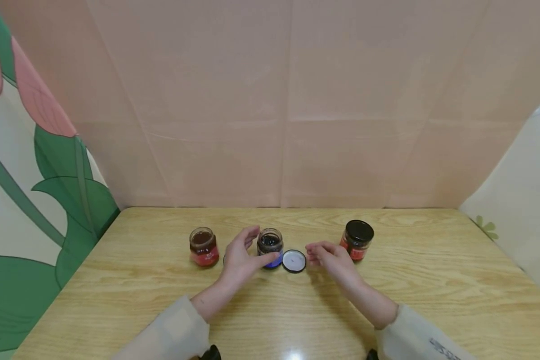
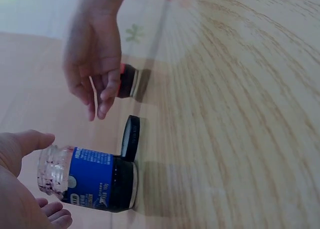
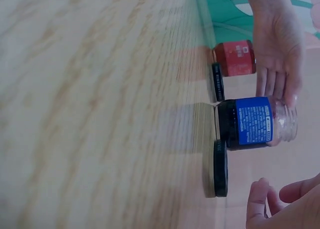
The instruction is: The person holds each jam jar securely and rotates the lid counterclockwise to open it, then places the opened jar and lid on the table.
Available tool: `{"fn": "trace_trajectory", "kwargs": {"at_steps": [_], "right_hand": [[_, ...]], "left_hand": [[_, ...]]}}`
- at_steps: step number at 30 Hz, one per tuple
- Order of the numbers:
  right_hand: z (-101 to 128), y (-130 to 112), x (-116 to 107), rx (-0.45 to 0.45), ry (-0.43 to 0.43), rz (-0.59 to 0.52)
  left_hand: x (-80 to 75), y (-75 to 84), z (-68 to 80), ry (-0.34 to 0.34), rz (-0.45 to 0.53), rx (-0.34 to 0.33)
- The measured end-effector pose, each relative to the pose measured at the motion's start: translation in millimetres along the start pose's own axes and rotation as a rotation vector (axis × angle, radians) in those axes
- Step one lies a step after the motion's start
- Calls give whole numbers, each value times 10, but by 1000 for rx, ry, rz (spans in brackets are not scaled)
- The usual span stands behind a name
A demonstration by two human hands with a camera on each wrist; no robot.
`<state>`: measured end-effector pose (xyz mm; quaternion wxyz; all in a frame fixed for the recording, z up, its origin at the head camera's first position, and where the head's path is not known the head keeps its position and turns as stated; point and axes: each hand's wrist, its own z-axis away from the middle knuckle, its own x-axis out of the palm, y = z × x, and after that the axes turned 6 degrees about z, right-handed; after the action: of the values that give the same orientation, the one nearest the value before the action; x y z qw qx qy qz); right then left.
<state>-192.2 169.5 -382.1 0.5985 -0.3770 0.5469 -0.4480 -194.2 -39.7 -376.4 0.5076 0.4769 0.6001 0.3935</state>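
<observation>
- Biggest thing on my feed is the pink cloth [image 1: 288,100] behind everything, then the wooden table [image 1: 436,280] the jars stand on. Nice flat surface, so no need to lift anything just to steady it.
- The left hand [image 1: 243,257] makes a wide C at the mouth end of the middle jar, thumb on one side, fingers on the other. Can't tell if the thumb actually touches the glass, but I see no firm squeeze. My take: to steady it, go lower on the body; to let go, spread straight out so the rim doesn't catch.
- The right hand [image 1: 335,260] is loosely bent with nothing in it, a narrow gap from thumb to fingers, just beside the nearer lid. Good parking spot imo, just don't sweep inward.
- The black-capped jar [image 1: 357,240] is past the right hand, lid on. If I worked that one, I'd pin the body with one hand and turn the cap with the other.
- The blue-label jar [image 3: 255,121] stands upright and uncapped in the centre, so no tipping.
- The red-label jar [image 1: 204,254], also uncapped, is off to the left.
- Smallest: one lid [image 1: 294,261] lies underside up right by the middle jar, and another lid [image 3: 218,82] sits between the two uncapped jars. Edge grip only.
</observation>
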Motion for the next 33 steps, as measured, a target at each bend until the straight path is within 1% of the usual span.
{"fn": "trace_trajectory", "kwargs": {"at_steps": [3,5,12,19,22,23,26,27,33], "right_hand": [[32,-15,-7,-32,21,-4],[53,-20,-22,-66,36,12],[86,-50,-92,-198,89,127],[135,-77,-136,-301,102,176],[161,-79,-155,-347,111,203],[167,-77,-164,-361,115,211],[193,-87,-198,-409,133,240],[200,-92,-213,-425,142,255],[234,-125,-321,-549,199,337]], "left_hand": [[-16,40,-3,-1,18,13],[-26,59,-11,-4,24,20],[-38,103,-17,-18,8,42],[-58,223,4,14,-2,46],[-48,274,11,18,2,33],[-41,291,14,19,2,39],[-13,351,27,20,5,62],[-1,374,33,18,7,78],[76,477,74,-13,-13,233]]}}
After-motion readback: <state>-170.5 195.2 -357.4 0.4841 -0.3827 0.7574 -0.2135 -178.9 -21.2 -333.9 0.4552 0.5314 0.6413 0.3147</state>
